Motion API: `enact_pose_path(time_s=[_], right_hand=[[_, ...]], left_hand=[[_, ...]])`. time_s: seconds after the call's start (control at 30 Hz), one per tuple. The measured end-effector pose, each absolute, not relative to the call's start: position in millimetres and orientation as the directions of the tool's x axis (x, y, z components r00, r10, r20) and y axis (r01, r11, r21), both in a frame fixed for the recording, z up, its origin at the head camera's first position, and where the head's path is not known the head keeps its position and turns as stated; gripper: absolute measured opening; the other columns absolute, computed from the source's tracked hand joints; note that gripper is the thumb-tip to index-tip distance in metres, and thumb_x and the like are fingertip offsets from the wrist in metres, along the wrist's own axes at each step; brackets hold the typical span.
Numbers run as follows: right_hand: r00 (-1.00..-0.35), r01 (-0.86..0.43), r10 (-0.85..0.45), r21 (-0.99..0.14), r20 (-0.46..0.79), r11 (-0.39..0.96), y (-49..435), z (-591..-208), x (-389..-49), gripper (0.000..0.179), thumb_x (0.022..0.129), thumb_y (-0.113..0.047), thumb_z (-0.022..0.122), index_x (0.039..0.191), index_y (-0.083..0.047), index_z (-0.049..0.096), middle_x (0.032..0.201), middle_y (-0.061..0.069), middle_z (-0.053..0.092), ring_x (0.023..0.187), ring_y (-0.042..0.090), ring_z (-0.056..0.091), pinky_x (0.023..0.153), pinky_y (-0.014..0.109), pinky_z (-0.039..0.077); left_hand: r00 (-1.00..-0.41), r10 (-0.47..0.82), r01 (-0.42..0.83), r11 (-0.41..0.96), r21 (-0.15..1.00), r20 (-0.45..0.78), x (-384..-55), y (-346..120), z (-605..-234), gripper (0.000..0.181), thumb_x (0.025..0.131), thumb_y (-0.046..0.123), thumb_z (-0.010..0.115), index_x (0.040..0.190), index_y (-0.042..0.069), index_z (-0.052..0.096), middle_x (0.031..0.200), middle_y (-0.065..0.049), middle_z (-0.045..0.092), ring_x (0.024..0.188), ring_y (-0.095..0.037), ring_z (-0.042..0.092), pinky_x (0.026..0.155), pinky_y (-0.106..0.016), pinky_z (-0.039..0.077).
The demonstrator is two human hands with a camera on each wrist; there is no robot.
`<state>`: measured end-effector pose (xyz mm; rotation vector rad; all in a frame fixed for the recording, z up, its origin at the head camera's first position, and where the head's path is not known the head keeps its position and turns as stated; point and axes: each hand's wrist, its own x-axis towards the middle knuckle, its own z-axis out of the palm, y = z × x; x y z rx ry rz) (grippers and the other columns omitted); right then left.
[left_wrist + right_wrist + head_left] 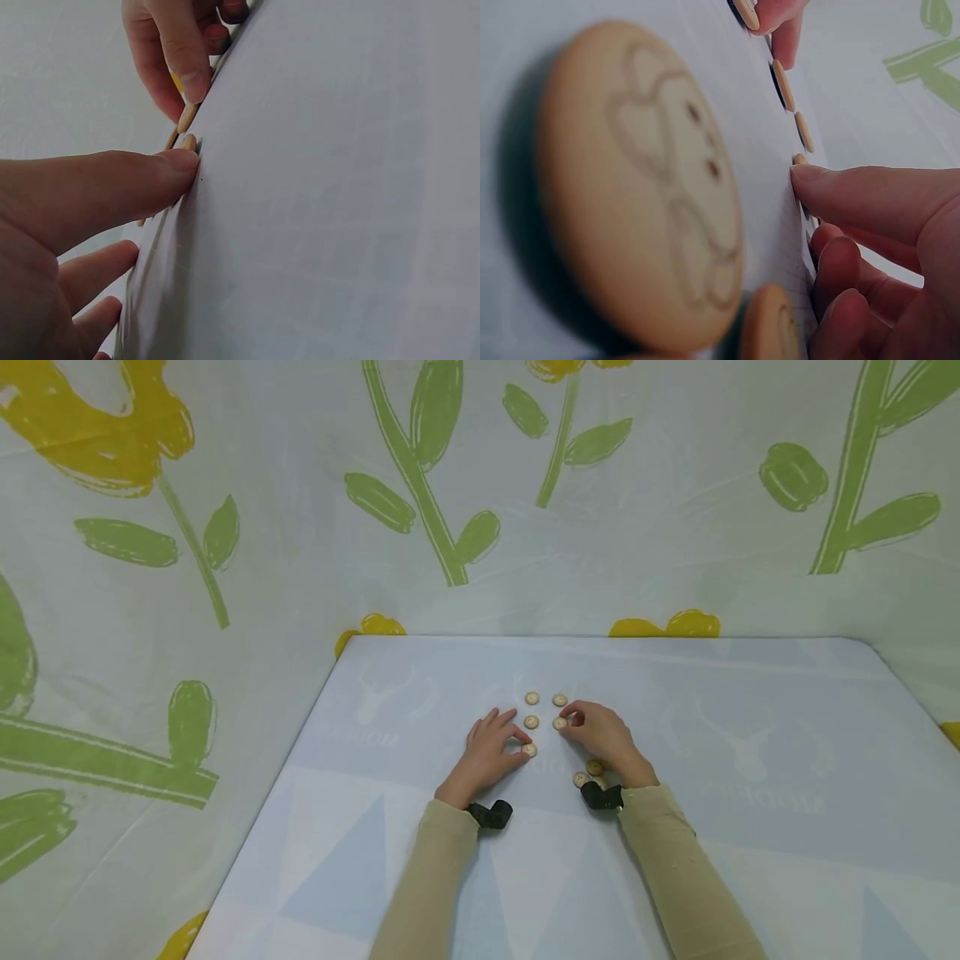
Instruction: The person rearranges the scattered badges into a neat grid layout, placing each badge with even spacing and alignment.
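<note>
Can make out a tan disc (530,750) pinched in the left hand (487,758), mostly covered by the thumb (120,184) from that wrist; likewise a second disc (559,724), in the right hand (604,735). Can spot three loose discs (532,698) past the left fingertips (180,159); behind the right fingers (840,270), more discs (580,780), one partly behind a black mount (602,796).

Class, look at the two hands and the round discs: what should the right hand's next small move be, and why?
Probably the right hand should release its disc: it sits roughly level with the left column's middle disc and just below the right column's upper disc. That would free the hand for the discs grouped nearby.
</note>
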<state>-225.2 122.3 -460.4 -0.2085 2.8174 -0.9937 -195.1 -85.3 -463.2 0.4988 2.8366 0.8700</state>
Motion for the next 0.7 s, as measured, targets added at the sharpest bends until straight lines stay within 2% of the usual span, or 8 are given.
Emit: enact_pose_path(time_s=[0.3, 0.7], right_hand=[[-0.978, -0.085, -0.187, -0.647, -0.091, 0.757, 120.8, -471.5, -218.5, 0.024, 0.08, -0.025, 0.065, 0.101, -0.014, 0.061, 0.075, 0.001, 0.052, 0.067, 0.017, 0.047, 0.057, 0.03, 0.035], [-0.979, -0.101, -0.189, -0.627, -0.075, 0.772, 123.8, -457.6, -224.4, 0.025, 0.08, -0.027, 0.065, 0.102, -0.015, 0.061, 0.077, 0.001, 0.053, 0.068, 0.017, 0.046, 0.057, 0.03, 0.035]], left_hand=[[-0.928, 0.371, 0.288, 0.777, 0.56, -0.037, -187.2, -90.1, -468.3, 0.015, 0.081, 0.03, 0.064, 0.094, 0.022, 0.062, 0.142, -0.004, 0.03, 0.134, -0.027, 0.01, 0.104, -0.048, 0.006], [-0.924, 0.384, 0.321, 0.774, 0.545, 0.0, -196.9, -87.0, -465.5, 0.016, 0.081, 0.03, 0.064, 0.096, 0.022, 0.063, 0.142, -0.005, 0.031, 0.134, -0.028, 0.011, 0.104, -0.049, 0.007]])
